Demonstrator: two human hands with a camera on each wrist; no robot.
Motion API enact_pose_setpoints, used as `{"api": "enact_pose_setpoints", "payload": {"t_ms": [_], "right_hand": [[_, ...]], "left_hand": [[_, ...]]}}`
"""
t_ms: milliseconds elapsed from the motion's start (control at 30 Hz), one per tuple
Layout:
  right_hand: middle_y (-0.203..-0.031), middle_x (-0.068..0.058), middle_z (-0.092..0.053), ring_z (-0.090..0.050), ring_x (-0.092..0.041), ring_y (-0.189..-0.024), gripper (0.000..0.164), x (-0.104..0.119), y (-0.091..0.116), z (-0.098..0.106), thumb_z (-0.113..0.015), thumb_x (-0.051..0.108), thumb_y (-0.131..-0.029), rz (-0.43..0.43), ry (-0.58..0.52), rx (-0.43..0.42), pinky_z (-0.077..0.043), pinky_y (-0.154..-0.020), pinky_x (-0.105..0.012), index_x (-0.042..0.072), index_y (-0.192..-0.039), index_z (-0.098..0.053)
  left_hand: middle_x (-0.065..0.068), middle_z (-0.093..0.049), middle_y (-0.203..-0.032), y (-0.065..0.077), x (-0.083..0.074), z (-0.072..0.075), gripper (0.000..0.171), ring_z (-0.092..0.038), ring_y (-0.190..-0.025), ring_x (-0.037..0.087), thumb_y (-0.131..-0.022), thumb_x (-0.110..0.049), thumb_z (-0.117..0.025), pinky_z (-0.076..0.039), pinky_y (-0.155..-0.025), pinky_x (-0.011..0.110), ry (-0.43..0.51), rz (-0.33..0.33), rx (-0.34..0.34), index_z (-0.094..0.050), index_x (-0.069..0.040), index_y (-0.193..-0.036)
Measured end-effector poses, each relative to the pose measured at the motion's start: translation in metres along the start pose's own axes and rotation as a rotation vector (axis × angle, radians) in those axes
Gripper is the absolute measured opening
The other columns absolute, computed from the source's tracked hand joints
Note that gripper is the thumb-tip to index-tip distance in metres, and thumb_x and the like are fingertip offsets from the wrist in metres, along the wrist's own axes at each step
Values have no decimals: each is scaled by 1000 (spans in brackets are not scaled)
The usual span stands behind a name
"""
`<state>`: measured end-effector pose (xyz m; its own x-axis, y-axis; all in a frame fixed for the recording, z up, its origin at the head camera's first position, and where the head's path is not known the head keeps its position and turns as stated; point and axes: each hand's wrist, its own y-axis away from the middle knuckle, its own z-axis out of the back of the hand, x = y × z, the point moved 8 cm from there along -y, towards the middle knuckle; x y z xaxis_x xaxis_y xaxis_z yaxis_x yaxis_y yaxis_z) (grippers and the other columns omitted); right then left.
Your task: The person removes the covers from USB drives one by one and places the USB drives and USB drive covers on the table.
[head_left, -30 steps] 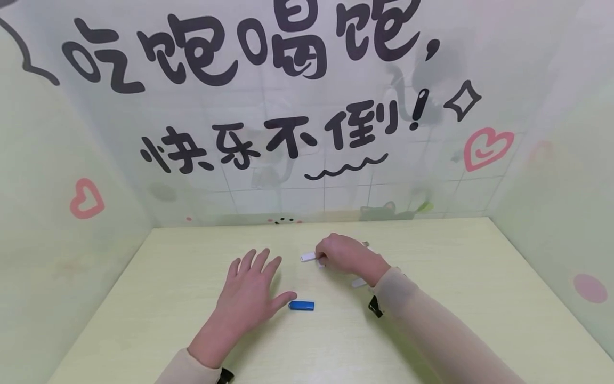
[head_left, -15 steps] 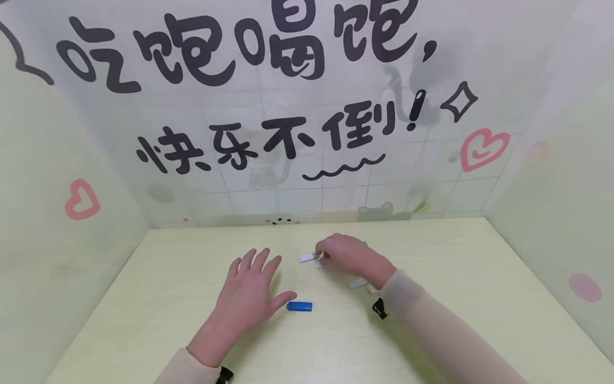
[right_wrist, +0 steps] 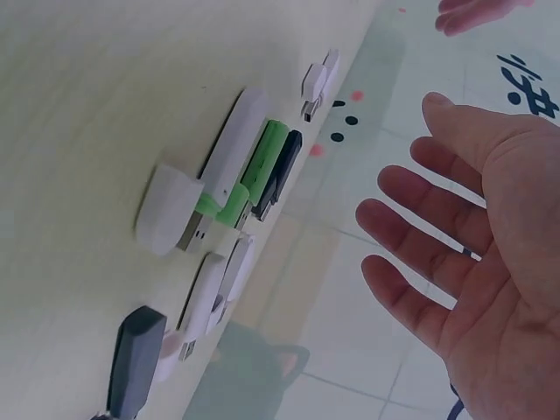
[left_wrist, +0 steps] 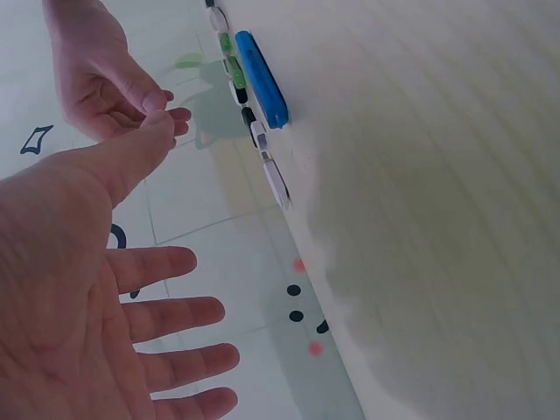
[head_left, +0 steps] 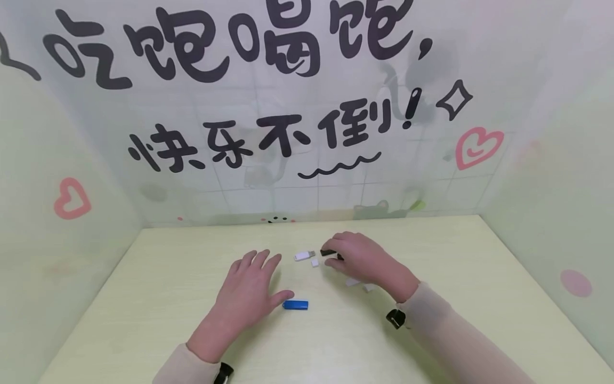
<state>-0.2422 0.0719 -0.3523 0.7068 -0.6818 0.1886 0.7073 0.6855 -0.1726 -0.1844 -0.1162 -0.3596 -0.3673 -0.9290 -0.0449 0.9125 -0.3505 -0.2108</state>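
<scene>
In the head view, a white USB stick (head_left: pixel 302 256) lies with its metal plug bare, its small white cap (head_left: pixel 314 263) close by. Just right of them hovers my right hand (head_left: pixel 365 260), fingers loosely bent and apart; the right wrist view shows nothing held. A black USB stick (head_left: pixel 328 252) is partly hidden behind its fingers. My left hand (head_left: pixel 245 296) is spread above the table, its thumb near a blue stick (head_left: pixel 295 305) with no plug showing. Beyond, the right wrist view shows a green USB stick (right_wrist: pixel 267 162) and a white stick (right_wrist: pixel 234 144) with its cap (right_wrist: pixel 166 210) off.
More white sticks (right_wrist: pixel 203 289) and a dark stick (right_wrist: pixel 136 367) lie farther along in the right wrist view. The pale table (head_left: pixel 192 250) ends at a printed back wall (head_left: pixel 268 197), with side walls left and right.
My right hand has drawn back rightward and its fingers have spread, uncovering the white USB stick's plug, the small cap and a black stick. My left hand stays nearly still.
</scene>
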Motion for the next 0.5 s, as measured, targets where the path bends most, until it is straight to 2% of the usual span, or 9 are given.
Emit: {"api": "enact_pose_setpoints", "payload": {"t_ms": [233, 500], "right_hand": [[-113, -1, -68, -62, -15, -100, 35, -2, 19, 7, -69, 34, -94, -21, 48, -37, -51, -88, -32, 14, -121, -69], [-112, 2, -66, -61, -17, -103, 33, 0, 43, 15, -70, 33, -92, 14, 72, -105, -50, -90, -33, 15, -120, -69]], "left_hand": [[11, -56, -136, -8, -8, 1, 78, -49, -126, 35, -80, -62, -72, -43, -98, 52, 44, -18, 35, -58, -13, -139], [7, -61, -125, -15, -19, -9, 67, -57, -113, 29, -82, -51, -76, -50, -88, 45, 107, -66, 138, -62, -11, -134]]}}
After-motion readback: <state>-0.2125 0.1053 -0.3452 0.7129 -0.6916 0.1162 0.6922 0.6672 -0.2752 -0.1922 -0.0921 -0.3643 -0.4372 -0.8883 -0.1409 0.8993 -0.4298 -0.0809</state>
